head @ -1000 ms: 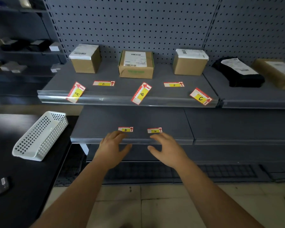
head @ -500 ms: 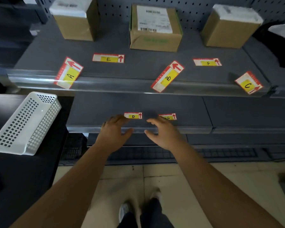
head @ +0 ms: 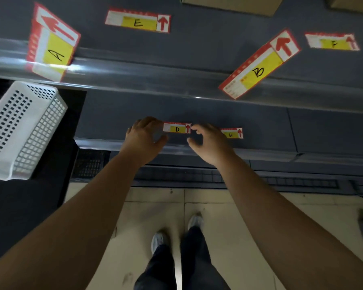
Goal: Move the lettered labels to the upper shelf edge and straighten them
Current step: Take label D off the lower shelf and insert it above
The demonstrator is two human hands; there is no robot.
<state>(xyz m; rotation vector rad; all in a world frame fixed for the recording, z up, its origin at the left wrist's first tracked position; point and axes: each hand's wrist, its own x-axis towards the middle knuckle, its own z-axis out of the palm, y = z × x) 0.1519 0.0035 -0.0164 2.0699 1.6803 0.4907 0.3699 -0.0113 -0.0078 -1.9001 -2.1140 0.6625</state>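
Note:
Label D (head: 177,128) lies flat on the lower shelf (head: 113,118) near its front edge. The fingertips of my left hand (head: 144,136) touch its left end. My right hand (head: 208,141) has its curled fingers at the right end, both thumbs apart below the label. Label G (head: 233,133) lies just right of it, partly hidden by my right hand. On the upper shelf, labels A (head: 50,45) and B (head: 260,63) sit crooked over the clear front edge rail (head: 155,74). Labels E (head: 137,20) and F (head: 332,41) lie flat further back.
A white perforated basket (head: 23,130) sits tilted on a dark table (head: 29,206) to the left of the shelves. Cardboard boxes (head: 228,3) stand at the back of the upper shelf. Below are the tiled floor and my feet (head: 176,231).
My view has come closer and tipped down. Both hands have reached forward; my right hand has shifted left from label G to the right end of label D. The labels have not moved.

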